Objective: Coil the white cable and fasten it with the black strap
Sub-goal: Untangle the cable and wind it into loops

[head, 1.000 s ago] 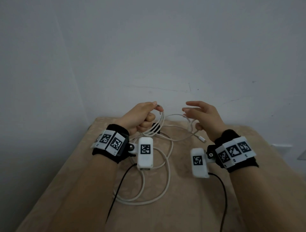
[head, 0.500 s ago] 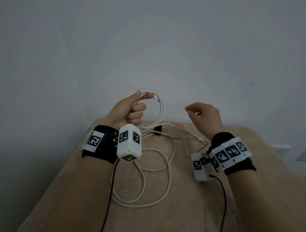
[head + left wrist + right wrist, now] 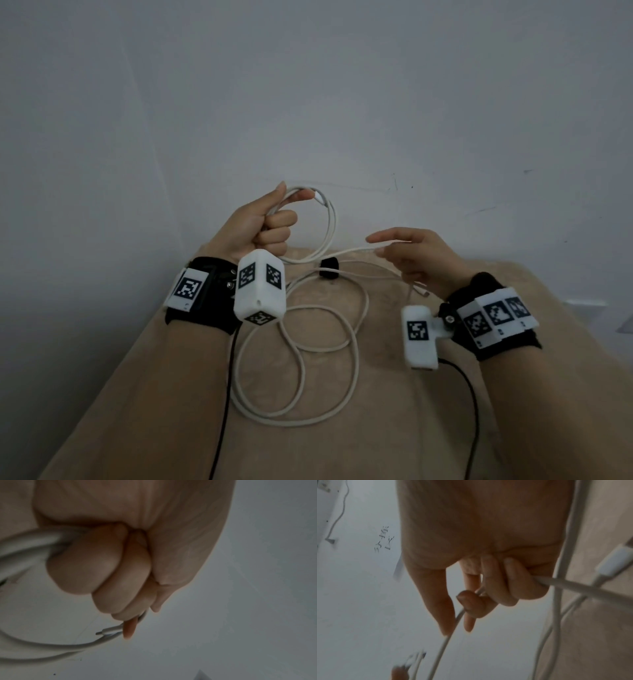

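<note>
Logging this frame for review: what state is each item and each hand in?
white cable: partly coiled, one loop held up, the rest loose on the table.
black strap: on the cable, unfastened.
left hand: grips the loop.
right hand: fingers curled round a strand.

I see white cable (image 3: 354, 346): smooth matt rubbery sheath | black strap (image 3: 329, 269) beyond my left-hand grip: soft fabric, matt | table cover (image 3: 394, 428) below: beige napped cloth | wall (image 3: 308, 85): matt paint
</note>
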Available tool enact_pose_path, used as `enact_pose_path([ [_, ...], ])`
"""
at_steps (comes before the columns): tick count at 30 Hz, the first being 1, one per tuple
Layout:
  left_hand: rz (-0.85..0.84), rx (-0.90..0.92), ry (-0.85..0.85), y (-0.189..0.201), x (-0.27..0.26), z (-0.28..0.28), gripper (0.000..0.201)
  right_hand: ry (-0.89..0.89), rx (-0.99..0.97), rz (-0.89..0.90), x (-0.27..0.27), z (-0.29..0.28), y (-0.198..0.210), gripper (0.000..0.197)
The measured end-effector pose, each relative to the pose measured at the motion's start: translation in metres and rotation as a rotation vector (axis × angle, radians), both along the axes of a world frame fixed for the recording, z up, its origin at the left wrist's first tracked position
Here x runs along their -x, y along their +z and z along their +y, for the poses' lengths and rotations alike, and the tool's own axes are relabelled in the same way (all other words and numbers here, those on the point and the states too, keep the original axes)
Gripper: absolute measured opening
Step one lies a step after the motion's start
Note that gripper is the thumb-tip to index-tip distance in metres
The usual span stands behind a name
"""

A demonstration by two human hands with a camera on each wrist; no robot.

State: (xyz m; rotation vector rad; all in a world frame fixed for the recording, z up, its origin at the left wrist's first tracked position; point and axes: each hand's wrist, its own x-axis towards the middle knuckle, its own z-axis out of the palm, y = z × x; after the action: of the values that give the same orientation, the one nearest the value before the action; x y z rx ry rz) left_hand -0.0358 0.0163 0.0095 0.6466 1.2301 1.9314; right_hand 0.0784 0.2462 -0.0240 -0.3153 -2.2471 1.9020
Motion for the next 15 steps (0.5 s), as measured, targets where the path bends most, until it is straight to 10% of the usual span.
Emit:
enact_pose_path([
  [15, 0.157, 0.215, -0.137, -0.005, -0.012, 0.023, 0.038, -0.378, -0.130, 0.075, -0.004, 0.005, 0.009, 0.020],
])
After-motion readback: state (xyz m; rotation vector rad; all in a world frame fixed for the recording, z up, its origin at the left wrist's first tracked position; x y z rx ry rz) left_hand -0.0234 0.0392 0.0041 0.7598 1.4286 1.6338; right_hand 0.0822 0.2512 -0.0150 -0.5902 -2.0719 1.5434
